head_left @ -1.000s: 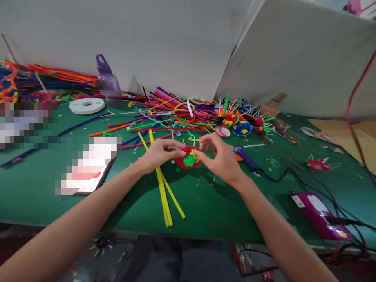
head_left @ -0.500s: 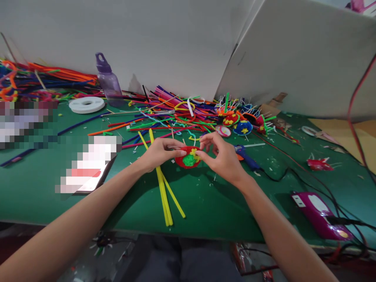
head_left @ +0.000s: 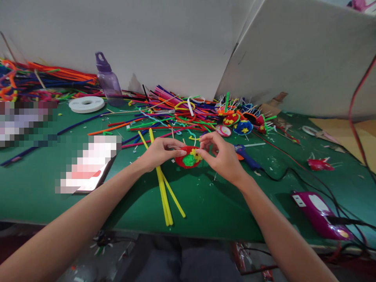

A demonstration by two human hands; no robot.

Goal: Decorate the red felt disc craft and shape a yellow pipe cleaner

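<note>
A round red fuzzy disc (head_left: 182, 163) with a green centre piece and yellow flowers is held up above the green table. My left hand (head_left: 160, 153) pinches its left edge, thumb on the front face. My right hand (head_left: 220, 154) has thumb and forefinger closed at a yellow pipe-cleaner flower (head_left: 194, 153) on the disc's upper right; its other fingers are curled and raised. Beneath my left hand lie several yellow pipe cleaners (head_left: 164, 196), crossing one another. A blue glue gun (head_left: 247, 156) rests just right of my right hand.
Behind my hands spreads a heap of coloured pipe cleaners (head_left: 164, 98) with scissors (head_left: 164, 112). Decorated pieces (head_left: 243, 127) sit at the back right. A purple bottle (head_left: 109, 84), white ribbon spool (head_left: 86, 105) and phone (head_left: 91, 164) stand left. Cables run to a magenta power box (head_left: 320, 215) at right.
My right thumb and forefinger have shifted very slightly at the yellow flower. The disc and my left hand stay in nearly the same place.
</note>
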